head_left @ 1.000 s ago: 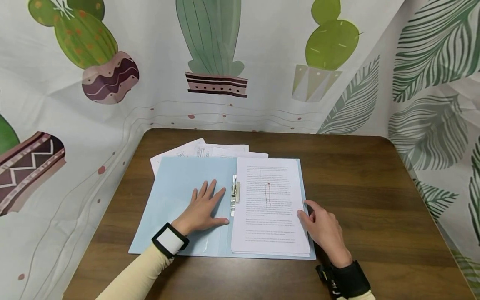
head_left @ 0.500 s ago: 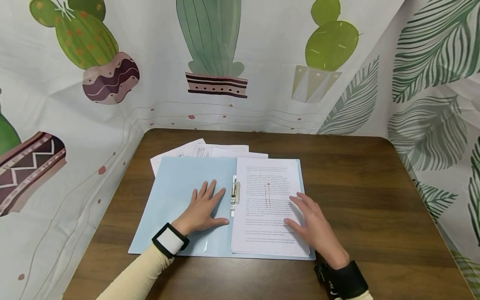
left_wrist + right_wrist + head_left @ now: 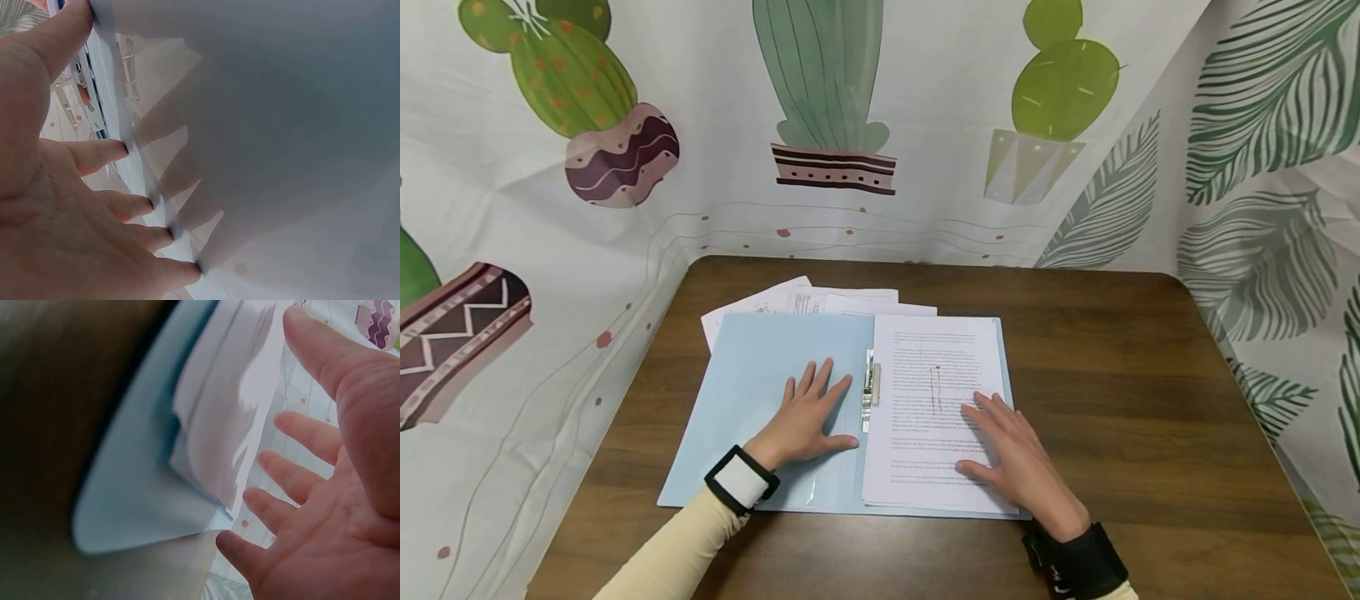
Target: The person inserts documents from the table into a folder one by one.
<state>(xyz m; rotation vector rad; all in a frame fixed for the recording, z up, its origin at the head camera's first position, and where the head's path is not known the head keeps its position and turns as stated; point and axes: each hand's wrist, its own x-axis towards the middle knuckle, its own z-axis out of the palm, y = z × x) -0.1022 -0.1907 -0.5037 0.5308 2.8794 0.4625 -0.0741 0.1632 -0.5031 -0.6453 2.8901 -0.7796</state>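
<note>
An open light-blue folder [image 3: 752, 367] lies flat on the brown wooden table [image 3: 1135, 375]. My left hand [image 3: 808, 412] presses flat on the folder's left flap [image 3: 281, 125], fingers spread. A stack of printed sheets [image 3: 936, 367] fills the right half beside a metal clip [image 3: 870, 390]. My right hand [image 3: 1011, 454] lies with straight, spread fingers on the lower right part of the printed sheets [image 3: 225, 425]. The right wrist view shows those fingers [image 3: 300, 434] spread over the folder's corner [image 3: 137, 506].
Several loose white papers [image 3: 790, 300] stick out from under the folder's far edge. Cloth printed with cacti and leaves [image 3: 820, 117] walls in the table at the back and both sides. Bare wood [image 3: 1150, 433] stretches right of the folder.
My right hand has moved left from the right edge of the sheets onto the page and flattened out. My left hand has stayed put.
</note>
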